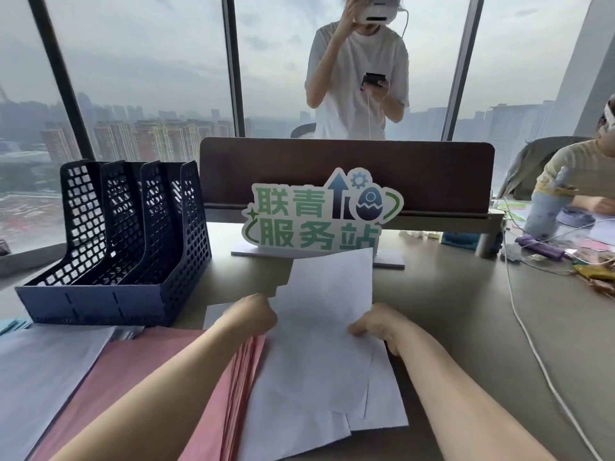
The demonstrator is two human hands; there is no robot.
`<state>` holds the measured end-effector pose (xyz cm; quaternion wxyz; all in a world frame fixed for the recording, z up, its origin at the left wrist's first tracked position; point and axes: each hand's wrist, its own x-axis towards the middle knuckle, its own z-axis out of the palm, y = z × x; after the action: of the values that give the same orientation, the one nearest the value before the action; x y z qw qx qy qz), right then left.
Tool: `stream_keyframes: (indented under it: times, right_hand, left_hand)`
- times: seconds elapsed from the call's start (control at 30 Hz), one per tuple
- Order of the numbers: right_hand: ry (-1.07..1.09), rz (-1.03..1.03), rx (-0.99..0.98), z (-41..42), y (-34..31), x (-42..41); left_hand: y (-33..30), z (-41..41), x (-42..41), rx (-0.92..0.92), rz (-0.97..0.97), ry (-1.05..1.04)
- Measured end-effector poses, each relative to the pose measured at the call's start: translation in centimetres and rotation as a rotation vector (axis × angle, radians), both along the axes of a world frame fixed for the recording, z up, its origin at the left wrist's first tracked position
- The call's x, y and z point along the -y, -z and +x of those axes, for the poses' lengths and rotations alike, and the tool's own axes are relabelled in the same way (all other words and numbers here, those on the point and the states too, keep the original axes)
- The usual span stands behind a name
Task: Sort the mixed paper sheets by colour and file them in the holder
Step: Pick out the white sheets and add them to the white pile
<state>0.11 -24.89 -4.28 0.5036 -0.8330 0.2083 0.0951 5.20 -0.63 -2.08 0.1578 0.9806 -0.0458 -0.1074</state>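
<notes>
Several white sheets (312,371) lie fanned out in front of me on the desk. My left hand (254,312) grips their left edge, and my right hand (377,322) pinches the right edge of the top sheet, which tilts up at its far end. Under my left forearm lies a stack of pink sheets (159,371). More white sheets (43,371) lie at the left, with a few light blue sheets (13,325) beyond them. The dark blue mesh file holder (113,241) stands at the left rear, and its slots look empty.
A green and white sign (319,214) stands behind the sheets, against a brown divider (432,174). A white cable (532,347) runs across the desk on the right. One person stands behind the divider; another sits at far right among bottles and clutter (545,224).
</notes>
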Motion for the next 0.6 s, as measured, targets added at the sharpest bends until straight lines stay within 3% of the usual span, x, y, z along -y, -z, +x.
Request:
stream_keyframes:
  times: [0.23,0.37,0.5,0.53,0.6]
  right_hand:
    - [-0.156,0.126,-0.072,0.7,0.3,-4.2]
    - [-0.061,0.067,0.013,1.2,0.7,-4.5]
    - [0.076,0.136,0.188,0.6,-0.5,-2.1]
    - [0.095,0.152,0.252,0.1,-1.2,-1.4]
    - [0.114,0.199,0.395,-0.8,-2.9,-0.1]
  left_hand:
    - [1.2,0.3,-0.7,0.072,-0.132,-0.085]
    - [1.8,0.8,-1.1,0.093,-0.236,-0.092]
    - [1.1,1.1,-1.6,0.253,-0.311,-0.235]
    - [0.6,1.0,-1.8,0.278,-0.431,-0.284]
    - [-0.5,1.1,-2.1,0.188,-0.932,-0.287]
